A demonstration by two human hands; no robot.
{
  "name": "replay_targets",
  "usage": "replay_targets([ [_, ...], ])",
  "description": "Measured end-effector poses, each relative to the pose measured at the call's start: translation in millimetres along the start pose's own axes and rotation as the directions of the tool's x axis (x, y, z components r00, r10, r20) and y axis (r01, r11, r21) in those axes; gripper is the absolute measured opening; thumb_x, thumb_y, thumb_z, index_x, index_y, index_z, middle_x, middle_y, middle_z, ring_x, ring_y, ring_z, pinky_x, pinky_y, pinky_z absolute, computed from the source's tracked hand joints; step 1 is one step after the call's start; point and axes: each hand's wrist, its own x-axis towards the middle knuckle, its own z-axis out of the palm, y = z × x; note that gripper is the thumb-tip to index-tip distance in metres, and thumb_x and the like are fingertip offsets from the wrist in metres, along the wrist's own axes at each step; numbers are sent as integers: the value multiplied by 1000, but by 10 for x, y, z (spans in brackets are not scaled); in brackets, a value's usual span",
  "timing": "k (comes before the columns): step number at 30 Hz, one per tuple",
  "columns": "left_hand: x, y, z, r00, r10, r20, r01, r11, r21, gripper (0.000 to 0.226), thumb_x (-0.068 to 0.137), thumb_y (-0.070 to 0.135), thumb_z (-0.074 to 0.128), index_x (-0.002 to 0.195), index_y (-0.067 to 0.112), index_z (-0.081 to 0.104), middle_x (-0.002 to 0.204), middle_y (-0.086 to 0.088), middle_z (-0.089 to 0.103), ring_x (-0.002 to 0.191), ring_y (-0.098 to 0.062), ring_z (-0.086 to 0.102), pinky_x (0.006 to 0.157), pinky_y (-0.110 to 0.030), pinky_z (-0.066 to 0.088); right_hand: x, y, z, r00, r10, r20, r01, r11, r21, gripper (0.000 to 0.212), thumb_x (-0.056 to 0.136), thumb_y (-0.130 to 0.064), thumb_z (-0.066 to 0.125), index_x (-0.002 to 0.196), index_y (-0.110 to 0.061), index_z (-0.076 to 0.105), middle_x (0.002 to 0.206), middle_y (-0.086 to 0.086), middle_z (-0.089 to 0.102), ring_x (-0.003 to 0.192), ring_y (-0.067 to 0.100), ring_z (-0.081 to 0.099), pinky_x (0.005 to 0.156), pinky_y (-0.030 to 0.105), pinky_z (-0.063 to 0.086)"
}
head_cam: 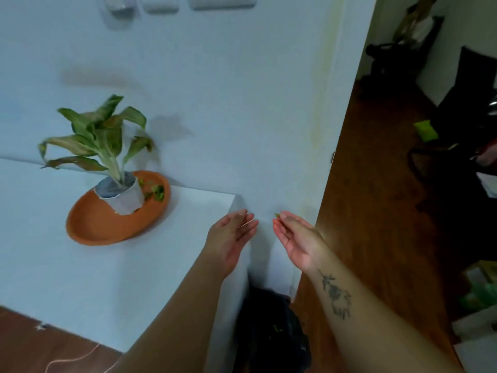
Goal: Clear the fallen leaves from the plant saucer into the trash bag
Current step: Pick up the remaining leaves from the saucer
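Observation:
An orange plant saucer (94,224) sits on a white table (80,278) and holds a white pot (126,197) with a drooping green plant. Several small green fallen leaves (156,192) lie in the saucer to the right of the pot. My left hand (231,238) hovers at the table's right edge, fingers apart, holding nothing. My right hand (295,238) is beside it past the edge, thumb and fingertip pinching a tiny green leaf piece (277,215). A black trash bag (274,332) stands on the floor under both hands, with a bit of green inside.
A white wall stands right behind the table. To the right, a wooden floor (376,211) leads through a doorway to dark furniture and boxes. A thin cord lies on the floor at the bottom left.

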Motion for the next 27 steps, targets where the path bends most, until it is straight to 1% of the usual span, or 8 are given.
replay_targets([
  [8,-164,448,-503,996,65,-53,-66,998,0,16,90,10,64,104,1,65,94,-13,71,88,-25,73,77,-31,60,-187,193,316,998,26,58,-23,998,-57,16,88,2,63,103,4,63,87,16,69,76,20,71,76,27,60],
  [12,-158,791,-993,991,93,-93,-93,996,7,12,90,11,65,99,3,65,91,-12,71,85,-25,72,71,-29,60,-162,460,807,994,27,108,-14,993,-121,7,88,2,63,95,3,64,82,14,69,77,20,69,77,28,60],
  [20,60,1519,-2110,943,223,-246,-162,955,248,11,91,14,64,88,4,68,82,-12,70,81,-24,66,84,-39,57,125,1363,1804,990,39,138,-4,970,-244,12,88,0,64,99,5,63,87,14,67,83,22,68,78,25,59],
  [21,121,1599,-2231,928,265,-261,-161,918,362,12,89,16,64,87,6,70,83,-11,71,81,-24,66,85,-40,57,188,1472,1935,991,28,129,6,966,-257,12,88,0,64,99,5,63,87,15,67,83,22,68,78,25,60],
  [22,172,1648,-2328,908,334,-252,-157,830,536,12,87,20,64,85,10,71,83,-8,72,82,-24,66,83,-38,57,235,1550,2036,992,16,125,19,962,-272,11,88,0,63,99,5,63,87,15,68,83,23,68,76,25,60],
  [24,235,1757,-2475,889,443,-115,-180,567,804,11,86,24,65,82,16,71,85,0,72,85,-18,66,78,-31,55,401,1709,2234,994,-19,108,54,944,-326,10,88,0,63,98,4,64,88,16,68,79,22,67,74,25,60],
  [25,287,1794,-2556,898,441,-16,-222,483,847,9,85,25,68,83,18,72,87,3,72,86,-14,66,79,-31,55,497,1786,2334,995,-44,87,73,929,-362,11,88,1,62,98,4,64,89,18,67,77,22,66,73,25,60],
  [27,353,1807,-2672,924,361,125,-278,411,868,17,81,30,75,94,18,73,95,6,72,92,-9,66,87,-32,54,673,1889,2485,995,-100,25,101,903,-417,12,88,2,60,100,4,63,93,20,65,75,23,64,72,26,57],
])
